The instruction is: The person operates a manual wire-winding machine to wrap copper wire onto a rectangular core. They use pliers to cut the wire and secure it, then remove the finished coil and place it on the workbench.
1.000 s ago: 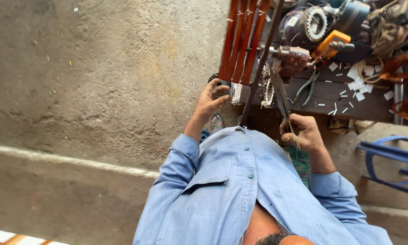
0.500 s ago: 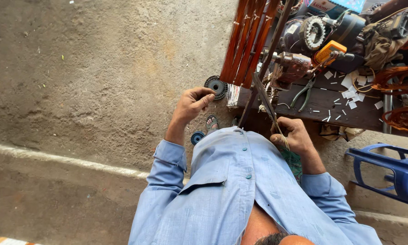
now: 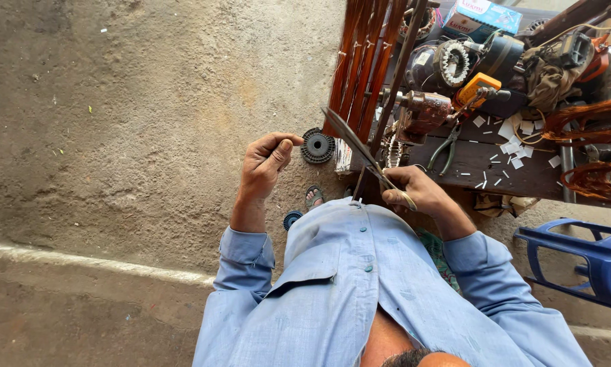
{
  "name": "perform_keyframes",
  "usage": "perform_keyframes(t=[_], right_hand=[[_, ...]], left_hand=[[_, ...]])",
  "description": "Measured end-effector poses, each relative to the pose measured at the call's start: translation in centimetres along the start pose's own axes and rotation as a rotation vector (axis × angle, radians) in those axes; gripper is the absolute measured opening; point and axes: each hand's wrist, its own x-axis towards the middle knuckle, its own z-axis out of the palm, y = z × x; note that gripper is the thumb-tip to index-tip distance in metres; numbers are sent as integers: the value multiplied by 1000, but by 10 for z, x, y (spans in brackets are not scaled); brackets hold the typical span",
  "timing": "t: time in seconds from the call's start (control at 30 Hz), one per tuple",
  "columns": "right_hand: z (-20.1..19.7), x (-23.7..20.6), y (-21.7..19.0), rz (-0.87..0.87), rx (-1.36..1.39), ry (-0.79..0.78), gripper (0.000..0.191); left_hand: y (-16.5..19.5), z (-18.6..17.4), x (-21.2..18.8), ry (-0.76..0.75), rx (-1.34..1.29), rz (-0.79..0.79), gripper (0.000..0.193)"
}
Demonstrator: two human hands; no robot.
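My left hand [image 3: 265, 163] is raised over the concrete floor with thumb and forefinger pinched; I see nothing between them. Just right of it sits a black ribbed spool [image 3: 317, 145] at the bench's corner, apart from the hand. My right hand [image 3: 417, 194] grips the handles of long metal scissors [image 3: 360, 146], whose blades point up and left toward the spool. Both arms wear light blue shirt sleeves.
A dark workbench [image 3: 523, 177] holds motor stators [image 3: 453, 62], a yellow meter [image 3: 477, 88], pliers [image 3: 448, 149], copper wire coils [image 3: 584, 115] and white paper scraps. Red-brown wooden slats [image 3: 363, 61] lean at its left. A blue plastic chair [image 3: 591, 258] stands at the right. My sandalled foot [image 3: 313, 197] shows below.
My left hand has moved left, away from the black spool, and pinched its fingers. My right hand with the scissors has shifted slightly and the blades now tilt toward the spool.
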Motion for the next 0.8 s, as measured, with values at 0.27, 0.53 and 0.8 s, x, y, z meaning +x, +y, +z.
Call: perform_keyframes(t=[0.27,0.53,0.8], right_hand=[[20,27,-19,-113,-232,-85,66],[17,25,-24,-358,-351,-79,43],[17,-41,13,-492,224,714,40]], left_hand=[[-2,-6,-6,42,41,-23,22],[-8,-19,-3,35,14,-12,21],[-47,-58,17,247,35,-101,22]])
